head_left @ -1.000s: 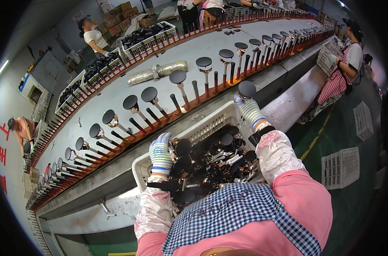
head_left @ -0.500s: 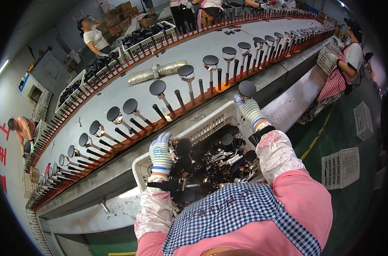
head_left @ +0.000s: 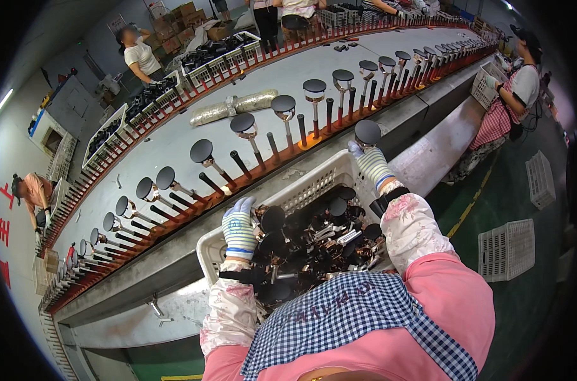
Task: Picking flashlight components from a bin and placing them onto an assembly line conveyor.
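Note:
My right hand [head_left: 372, 165], in a striped knit glove, is closed around a part with a round black disc [head_left: 368, 132] on top. It is held up above the far right corner of a white plastic crate [head_left: 307, 190]. My left hand [head_left: 239, 228], gloved likewise, is closed over the crate's left rim, its fingertips pointing toward the line. Inside the crate lies a heap of black discs and shiny metal pieces [head_left: 314, 244]. Beyond it runs a curved line of upright posts, several carrying disc-topped parts [head_left: 242, 123] on metal stems.
A metal ledge [head_left: 180, 270] runs between me and the line. On the grey table [head_left: 167, 146] lies a wrapped roll [head_left: 234, 108]. Crates of black parts [head_left: 221, 54] stand across it. Another person [head_left: 510, 95] works at the right, near white crates [head_left: 507, 251] on the green floor.
The posts with their disc-topped parts have shifted leftward along the line. Both my hands, the crate and the held part are where they were.

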A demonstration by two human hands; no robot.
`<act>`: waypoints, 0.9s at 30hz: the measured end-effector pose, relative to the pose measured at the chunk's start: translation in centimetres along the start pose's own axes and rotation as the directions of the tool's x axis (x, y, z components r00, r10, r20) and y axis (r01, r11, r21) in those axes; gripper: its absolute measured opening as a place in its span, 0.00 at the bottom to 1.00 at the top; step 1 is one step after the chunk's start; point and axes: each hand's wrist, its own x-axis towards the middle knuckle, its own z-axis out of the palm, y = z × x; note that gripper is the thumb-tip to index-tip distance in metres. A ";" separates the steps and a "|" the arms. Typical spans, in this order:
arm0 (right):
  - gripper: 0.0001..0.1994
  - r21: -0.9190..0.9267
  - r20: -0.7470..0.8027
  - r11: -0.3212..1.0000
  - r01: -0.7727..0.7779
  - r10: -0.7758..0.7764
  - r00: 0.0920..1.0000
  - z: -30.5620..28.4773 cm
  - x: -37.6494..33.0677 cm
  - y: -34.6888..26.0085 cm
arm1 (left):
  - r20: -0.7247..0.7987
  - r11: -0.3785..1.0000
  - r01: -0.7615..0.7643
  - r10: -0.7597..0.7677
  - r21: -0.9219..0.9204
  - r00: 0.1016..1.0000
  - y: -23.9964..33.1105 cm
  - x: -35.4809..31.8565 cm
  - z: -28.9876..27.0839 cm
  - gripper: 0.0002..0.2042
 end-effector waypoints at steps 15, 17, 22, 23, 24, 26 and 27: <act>0.29 0.015 0.044 0.999 -0.043 0.042 0.998 -6.6 4.4 4.2 | 0.002 1.000 0.004 -0.004 0.019 1.000 5.4 4.4 6.0 0.25; 0.29 0.022 0.042 0.999 -0.041 0.040 0.998 -7.4 5.1 5.1 | 0.002 1.000 -0.002 0.002 0.012 1.000 6.8 5.1 6.3 0.25; 0.29 0.050 0.059 0.998 -0.046 0.043 0.997 -9.1 6.8 6.8 | -0.009 1.000 -0.004 0.004 0.021 1.000 8.9 6.5 7.7 0.26; 0.29 0.021 0.049 0.999 -0.045 0.044 0.998 -9.4 7.2 7.1 | -0.008 1.000 -0.008 0.008 0.015 1.000 9.3 6.8 8.1 0.25; 0.29 -0.009 0.039 0.999 -0.044 0.045 0.998 -9.8 7.6 7.5 | -0.007 1.000 -0.012 0.012 0.008 1.000 9.6 7.1 8.4 0.25; 0.29 -0.003 0.032 0.999 -0.037 0.037 0.999 -10.5 8.2 8.2 | -0.007 1.000 -0.007 0.007 0.011 1.000 10.5 7.7 9.2 0.25; 0.29 0.004 0.026 1.000 -0.030 0.030 0.999 -10.9 8.5 8.5 | -0.006 1.000 -0.001 0.001 0.015 1.000 10.9 8.0 9.5 0.25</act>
